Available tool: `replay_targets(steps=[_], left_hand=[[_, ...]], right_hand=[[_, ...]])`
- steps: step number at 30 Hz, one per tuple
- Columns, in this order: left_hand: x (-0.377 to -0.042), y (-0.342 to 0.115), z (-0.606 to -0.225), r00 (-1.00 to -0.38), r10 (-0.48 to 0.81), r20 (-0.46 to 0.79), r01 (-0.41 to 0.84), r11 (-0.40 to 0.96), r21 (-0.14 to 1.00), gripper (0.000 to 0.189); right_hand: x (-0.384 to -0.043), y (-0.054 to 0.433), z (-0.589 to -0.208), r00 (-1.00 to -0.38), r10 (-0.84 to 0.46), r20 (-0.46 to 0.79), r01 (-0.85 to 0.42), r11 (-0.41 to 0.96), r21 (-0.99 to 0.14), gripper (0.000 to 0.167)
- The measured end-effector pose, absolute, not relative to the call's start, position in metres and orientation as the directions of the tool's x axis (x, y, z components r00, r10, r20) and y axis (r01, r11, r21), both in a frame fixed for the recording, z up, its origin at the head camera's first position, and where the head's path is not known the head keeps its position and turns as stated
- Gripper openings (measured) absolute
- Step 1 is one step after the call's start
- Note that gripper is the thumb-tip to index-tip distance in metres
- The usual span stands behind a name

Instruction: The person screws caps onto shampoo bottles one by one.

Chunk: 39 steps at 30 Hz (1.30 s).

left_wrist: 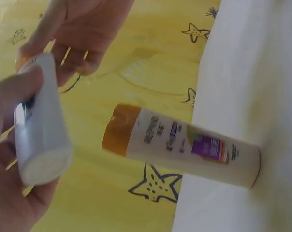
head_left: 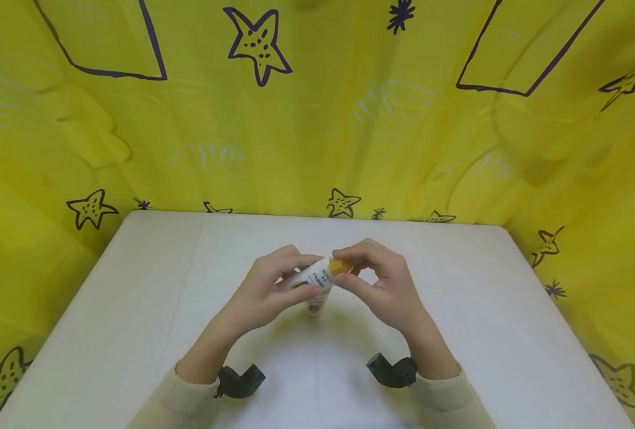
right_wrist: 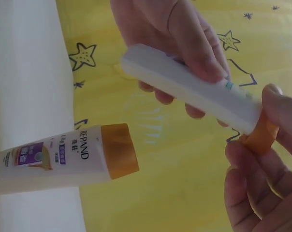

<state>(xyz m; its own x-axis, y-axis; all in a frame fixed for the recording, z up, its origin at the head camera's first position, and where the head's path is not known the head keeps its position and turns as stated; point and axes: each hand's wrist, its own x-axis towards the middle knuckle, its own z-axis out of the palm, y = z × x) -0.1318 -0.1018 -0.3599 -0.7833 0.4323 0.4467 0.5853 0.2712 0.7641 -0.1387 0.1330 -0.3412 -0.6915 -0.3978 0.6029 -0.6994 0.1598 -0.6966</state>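
Note:
My left hand (head_left: 268, 289) grips the body of a white shampoo-type bottle (head_left: 313, 274), held tilted above the table. The thumb and fingertips of my right hand (head_left: 386, 280) pinch its orange cap (right_wrist: 261, 137); whether the cap is loose cannot be told. Below them, a second white bottle (left_wrist: 158, 137), with an orange cap and a purple label, stands upright on the table and is touched by neither hand. From the head view this standing bottle is mostly hidden behind the held one. In the left wrist view the held bottle's flat base faces the camera.
A white-covered table (head_left: 232, 375) lies under both hands. Behind it and at its sides hangs a yellow curtain (head_left: 307, 131) printed with dark starfish and shells. Each wrist wears a black camera mount, one on the left (head_left: 239, 383) and one on the right.

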Motion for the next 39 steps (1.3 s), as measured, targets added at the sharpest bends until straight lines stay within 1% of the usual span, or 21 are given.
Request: replay_targets(steps=[2,4,6,8,10,14,16,18,22,23,24,25,27,30,31,33,36,39], left_hand=[[-0.128,-0.096,-0.359,-0.757,0.38,0.532,0.649,0.34,0.68,0.037],[-0.124,-0.091,-0.359,-0.706,0.336,0.624,0.705,0.415,0.575,0.038],[-0.122,-0.086,-0.359,-0.649,0.302,0.698,0.738,0.474,0.481,0.039],[-0.122,-0.084,-0.359,-0.611,0.281,0.74,0.747,0.514,0.421,0.039],[-0.122,-0.084,-0.36,-0.612,0.274,0.742,0.749,0.503,0.432,0.039],[-0.123,-0.086,-0.362,-0.673,0.277,0.686,0.725,0.432,0.536,0.039],[-0.123,-0.086,-0.363,-0.676,0.291,0.677,0.724,0.436,0.535,0.039],[-0.123,-0.084,-0.364,-0.64,0.303,0.706,0.744,0.474,0.471,0.04],[-0.123,-0.079,-0.366,-0.531,0.307,0.79,0.776,0.551,0.307,0.044],[-0.123,-0.078,-0.366,-0.517,0.294,0.804,0.777,0.555,0.296,0.044],[-0.123,-0.078,-0.366,-0.517,0.276,0.81,0.777,0.549,0.309,0.045],[-0.123,-0.077,-0.366,-0.532,0.255,0.808,0.774,0.533,0.341,0.044],[-0.124,-0.077,-0.366,-0.591,0.204,0.78,0.759,0.469,0.453,0.043],[-0.128,-0.078,-0.364,-0.727,0.142,0.672,0.676,0.318,0.665,0.04],[-0.129,-0.078,-0.364,-0.765,0.132,0.63,0.64,0.263,0.722,0.039],[-0.132,-0.079,-0.362,-0.825,0.126,0.551,0.566,0.188,0.803,0.039],[-0.137,-0.078,-0.36,-0.873,0.15,0.465,0.483,0.124,0.867,0.039],[-0.144,-0.076,-0.358,-0.888,0.198,0.416,0.443,0.122,0.888,0.039]], right_hand=[[-0.138,0.131,-0.342,-0.702,-0.373,0.607,-0.694,0.168,-0.7,0.031],[-0.138,0.129,-0.343,-0.719,-0.347,0.603,-0.682,0.181,-0.709,0.029],[-0.137,0.127,-0.344,-0.733,-0.323,0.599,-0.671,0.199,-0.714,0.027],[-0.138,0.126,-0.344,-0.74,-0.31,0.597,-0.666,0.214,-0.714,0.026],[-0.138,0.126,-0.345,-0.738,-0.308,0.6,-0.669,0.226,-0.708,0.027],[-0.138,0.129,-0.344,-0.735,-0.311,0.602,-0.673,0.224,-0.705,0.03],[-0.137,0.129,-0.344,-0.743,-0.298,0.6,-0.665,0.227,-0.711,0.029],[-0.136,0.129,-0.343,-0.755,-0.28,0.592,-0.652,0.229,-0.723,0.027],[-0.135,0.127,-0.342,-0.767,-0.242,0.593,-0.64,0.229,-0.734,0.024],[-0.134,0.127,-0.342,-0.767,-0.238,0.596,-0.64,0.221,-0.736,0.025],[-0.135,0.126,-0.341,-0.763,-0.235,0.603,-0.645,0.213,-0.734,0.027],[-0.135,0.126,-0.341,-0.758,-0.237,0.608,-0.65,0.199,-0.733,0.03],[-0.136,0.126,-0.341,-0.756,-0.245,0.607,-0.65,0.175,-0.739,0.038],[-0.138,0.126,-0.341,-0.768,-0.268,0.582,-0.631,0.158,-0.76,0.048],[-0.139,0.126,-0.342,-0.776,-0.281,0.564,-0.617,0.156,-0.771,0.049],[-0.141,0.125,-0.345,-0.79,-0.303,0.533,-0.593,0.156,-0.79,0.046],[-0.144,0.123,-0.35,-0.803,-0.312,0.509,-0.573,0.166,-0.803,0.038],[-0.148,0.123,-0.355,-0.809,-0.281,0.516,-0.574,0.188,-0.797,0.034]])
